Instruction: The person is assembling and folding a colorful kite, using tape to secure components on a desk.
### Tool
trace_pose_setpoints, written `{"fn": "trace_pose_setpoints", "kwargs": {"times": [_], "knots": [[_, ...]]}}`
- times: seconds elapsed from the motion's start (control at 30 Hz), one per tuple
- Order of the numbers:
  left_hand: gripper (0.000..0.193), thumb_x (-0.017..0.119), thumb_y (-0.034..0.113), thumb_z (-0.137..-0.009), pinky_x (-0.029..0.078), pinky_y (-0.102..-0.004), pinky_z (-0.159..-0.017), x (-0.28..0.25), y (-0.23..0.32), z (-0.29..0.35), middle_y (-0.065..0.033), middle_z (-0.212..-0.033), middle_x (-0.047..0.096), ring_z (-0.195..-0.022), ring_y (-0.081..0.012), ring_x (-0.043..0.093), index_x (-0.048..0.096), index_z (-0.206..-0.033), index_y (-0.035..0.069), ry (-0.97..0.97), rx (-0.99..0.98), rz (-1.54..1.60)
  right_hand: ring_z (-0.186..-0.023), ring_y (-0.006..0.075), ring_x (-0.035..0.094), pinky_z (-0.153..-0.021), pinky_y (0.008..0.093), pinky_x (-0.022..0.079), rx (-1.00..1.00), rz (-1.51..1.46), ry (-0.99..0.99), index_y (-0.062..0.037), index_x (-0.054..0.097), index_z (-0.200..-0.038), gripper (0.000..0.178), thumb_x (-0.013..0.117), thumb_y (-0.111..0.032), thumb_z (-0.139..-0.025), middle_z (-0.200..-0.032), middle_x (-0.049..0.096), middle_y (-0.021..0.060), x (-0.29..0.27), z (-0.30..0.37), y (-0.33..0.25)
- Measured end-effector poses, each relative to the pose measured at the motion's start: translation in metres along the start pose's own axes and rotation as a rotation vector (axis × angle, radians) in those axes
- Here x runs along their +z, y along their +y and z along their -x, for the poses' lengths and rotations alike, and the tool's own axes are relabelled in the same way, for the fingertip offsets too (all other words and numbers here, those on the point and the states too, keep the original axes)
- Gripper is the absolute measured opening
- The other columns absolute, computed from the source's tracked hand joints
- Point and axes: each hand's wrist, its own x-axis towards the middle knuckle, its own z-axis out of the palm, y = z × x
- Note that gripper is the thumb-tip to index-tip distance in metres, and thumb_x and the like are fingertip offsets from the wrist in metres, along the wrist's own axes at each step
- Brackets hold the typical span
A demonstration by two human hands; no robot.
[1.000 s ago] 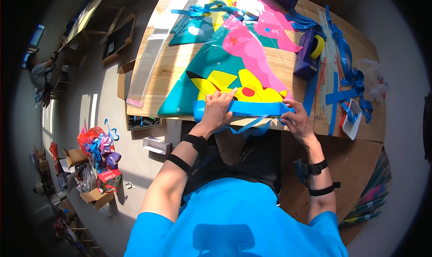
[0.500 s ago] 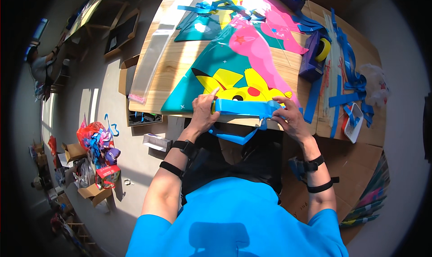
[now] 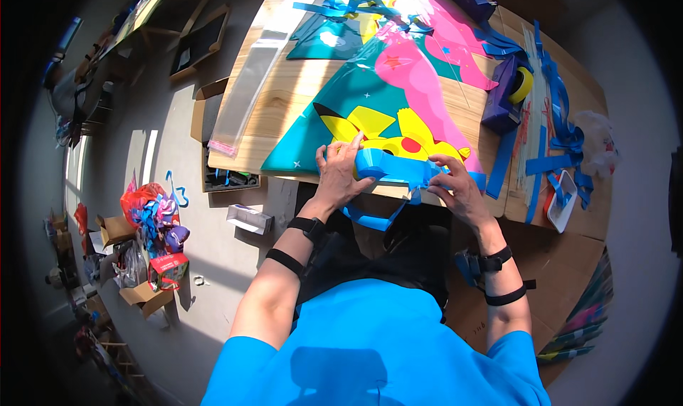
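Observation:
A triangular printed sheet [image 3: 313, 139] in teal, pink and yellow, with a cartoon animal's yellow head, lies with its wide edge at the near edge of the table. Along that edge runs a wide blue ribbon [image 3: 398, 168], raised in a fold at its left end; part of it loops down below the tabletop. My left hand [image 3: 340, 175] rests over the sheet at the fold, fingers spread, thumb near the ribbon. At the ribbon's right part, my right hand [image 3: 457, 189] pinches a gathered bit of it between thumb and fingers.
More printed sheets [image 3: 327, 40] and tangled blue ribbon lie farther back. To the right stand purple tape dispensers [image 3: 501, 97], beside thin rods and a white tray [image 3: 562, 201]. Clear plastic sleeves [image 3: 245, 97] line the left edge. An open cardboard box [image 3: 208, 121] sits below left.
My left hand has shifted right along the ribbon, its fingers spreading more. The ribbon's left end now bulges into a fold. My right hand stays nearly in place.

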Motion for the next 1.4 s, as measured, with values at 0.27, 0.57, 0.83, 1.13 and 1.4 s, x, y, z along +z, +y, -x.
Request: {"fn": "trace_pose_setpoints", "kwargs": {"times": [0.27,0.57,0.83,1.13,1.4], "knots": [[0.084,0.07,0.018,-0.072,0.015,-0.053,-0.112,0.003,-0.013,-0.001,-0.0073,-0.117,0.058,-0.12,-0.025,0.047,0.035,-0.148,0.014,0.019,-0.013,0.074,-0.115,0.0298,0.055,-0.095,0.0394,0.047,0.01,-0.034,0.007,-0.0073,0.066,-0.086,0.013,0.075,-0.009,-0.077,-0.125,0.057,0.0084,0.001,0.0,-0.004],[0.085,0.064,0.012,-0.067,0.009,-0.0529,-0.115,-0.011,-0.029,0.005,-0.0061,-0.113,0.058,-0.121,-0.0243,0.046,0.036,-0.147,0.015,-0.064,-0.026,0.106,-0.122,0.0331,0.05,-0.105,0.0454,0.038,0.067,0.069,0.081,-0.0047,0.066,-0.083,0.01,0.072,-0.012,-0.081,-0.126,0.057,0.0128,-0.003,0.005,0.012],[0.075,0.062,0.012,-0.066,0.006,-0.054,-0.116,-0.018,-0.032,0.001,-0.0056,-0.11,0.061,-0.122,-0.0242,0.046,0.045,-0.14,0.012,-0.116,-0.019,0.024,-0.126,0.0338,0.047,-0.108,0.0463,0.034,0.096,0.224,0.064,-0.0038,0.065,-0.082,0.014,0.07,-0.017,-0.083,-0.128,0.055,0.0129,-0.012,0.013,0.052],[0.077,0.067,0.012,-0.064,0.001,-0.0564,-0.117,-0.022,-0.028,-0.005,-0.0047,-0.109,0.062,-0.126,-0.0247,0.043,0.045,-0.138,0.012,-0.181,-0.02,-0.037,-0.134,0.0299,0.039,-0.117,0.0588,0.015,0.105,0.366,-0.137,-0.0111,0.067,-0.082,0.028,0.074,-0.038,-0.078,-0.132,0.051,0.0094,-0.041,0.027,0.08],[0.075,0.066,0.012,-0.064,-0.001,-0.0565,-0.117,-0.026,-0.025,-0.008,-0.0072,-0.112,0.062,-0.13,-0.0268,0.04,0.045,-0.137,0.011,-0.229,-0.037,-0.07,-0.141,0.026,0.028,-0.119,0.0579,0.01,0.096,0.49,-0.263,-0.0186,0.071,-0.081,0.032,0.086,-0.029,-0.055,-0.138,0.045,0.0037,-0.044,0.041,0.082]]}}
